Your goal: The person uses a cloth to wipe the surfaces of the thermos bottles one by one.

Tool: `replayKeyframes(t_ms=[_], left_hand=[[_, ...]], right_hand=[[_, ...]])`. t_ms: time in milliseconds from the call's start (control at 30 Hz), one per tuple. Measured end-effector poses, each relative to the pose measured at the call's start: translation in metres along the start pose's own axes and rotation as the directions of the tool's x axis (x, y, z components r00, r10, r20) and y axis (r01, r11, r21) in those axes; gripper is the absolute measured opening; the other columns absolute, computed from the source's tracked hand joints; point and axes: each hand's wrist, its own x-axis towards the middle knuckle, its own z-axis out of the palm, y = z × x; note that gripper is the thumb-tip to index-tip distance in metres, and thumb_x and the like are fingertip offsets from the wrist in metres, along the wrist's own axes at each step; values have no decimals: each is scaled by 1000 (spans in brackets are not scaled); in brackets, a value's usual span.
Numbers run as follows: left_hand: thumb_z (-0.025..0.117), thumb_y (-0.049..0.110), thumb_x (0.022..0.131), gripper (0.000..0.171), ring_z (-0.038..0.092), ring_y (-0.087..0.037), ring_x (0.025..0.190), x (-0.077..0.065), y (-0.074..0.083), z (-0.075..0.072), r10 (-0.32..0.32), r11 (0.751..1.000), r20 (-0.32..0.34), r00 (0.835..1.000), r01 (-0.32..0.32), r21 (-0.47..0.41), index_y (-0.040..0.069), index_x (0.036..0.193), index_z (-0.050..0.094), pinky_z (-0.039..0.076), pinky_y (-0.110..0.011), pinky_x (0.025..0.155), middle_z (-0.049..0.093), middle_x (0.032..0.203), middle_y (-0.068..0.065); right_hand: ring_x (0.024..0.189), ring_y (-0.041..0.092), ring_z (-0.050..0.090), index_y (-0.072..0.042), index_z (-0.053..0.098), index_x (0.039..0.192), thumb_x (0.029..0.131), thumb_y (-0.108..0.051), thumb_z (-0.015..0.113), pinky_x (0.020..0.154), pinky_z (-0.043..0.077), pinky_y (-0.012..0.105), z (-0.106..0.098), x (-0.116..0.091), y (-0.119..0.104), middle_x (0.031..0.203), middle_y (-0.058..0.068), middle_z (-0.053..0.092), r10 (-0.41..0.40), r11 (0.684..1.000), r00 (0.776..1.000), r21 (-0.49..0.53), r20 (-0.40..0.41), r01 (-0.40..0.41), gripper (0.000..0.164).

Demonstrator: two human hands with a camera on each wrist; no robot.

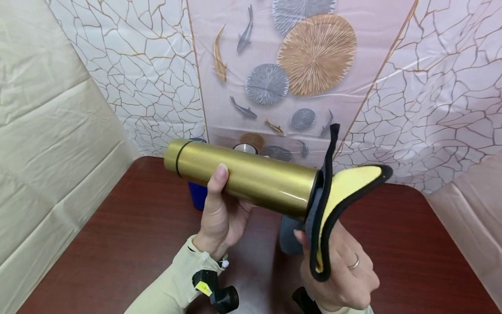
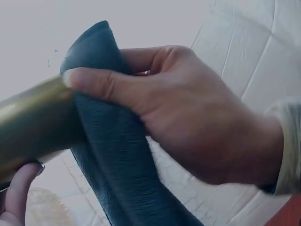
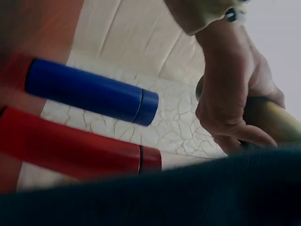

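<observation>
A gold metal flask [image 1: 251, 174] is held aloft, tilted with its cap to the left. My left hand [image 1: 223, 209] grips it around the middle from below. In my right hand [image 1: 341, 266] is a folded cloth [image 1: 349, 183], yellow on one face with black edging and blue-grey on the other. The right thumb and fingers pinch the blue-grey cloth [image 2: 113, 136] against the flask's base, as the left wrist view shows. From the right wrist view, the left hand [image 3: 230, 89] wraps over the flask, and dark cloth fills the bottom of the frame.
A blue flask [image 3: 89, 92] and a red flask [image 3: 75, 143] stand upright side by side beyond the hands. A silver-topped item [image 1: 245, 148] peeks from behind the gold flask. A dark red-brown table [image 1: 149, 244] lies beneath, with patterned sheeting [image 1: 157, 48] behind.
</observation>
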Motion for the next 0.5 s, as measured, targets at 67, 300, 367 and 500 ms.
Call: replayKeyframes(t_ms=[67,300,367,500], left_hand=[[87,55,73,67,70,-9,84,-1,-1,1,-31,1000,-38,999,32,1,17,119,56,61,-25,70,66,100,4],[82,56,77,65,71,-11,85,3,2,-1,-55,998,-67,996,57,26,17,123,56,61,-28,67,67,101,3],[82,56,78,65,71,-10,84,3,2,-2,-54,998,-62,997,56,27,17,121,55,61,-28,67,67,101,3],[82,56,78,62,70,-10,83,2,0,-2,-53,998,-47,997,55,31,17,118,55,61,-26,68,66,99,4]], right_hand=[[66,32,72,6,73,74,82,-14,87,76,62,32,-2,-4,6,68,23,71,-109,994,992,23,67,108,26],[121,37,68,2,75,116,89,-15,80,103,55,39,-8,-13,14,125,23,71,-134,991,945,19,299,134,33],[127,35,64,1,72,122,90,-15,78,106,53,37,-3,-10,10,130,21,69,-95,995,953,31,288,90,36],[134,33,59,8,65,128,94,-21,74,109,50,33,-3,0,1,138,22,63,8,1000,938,-5,347,-7,46]])
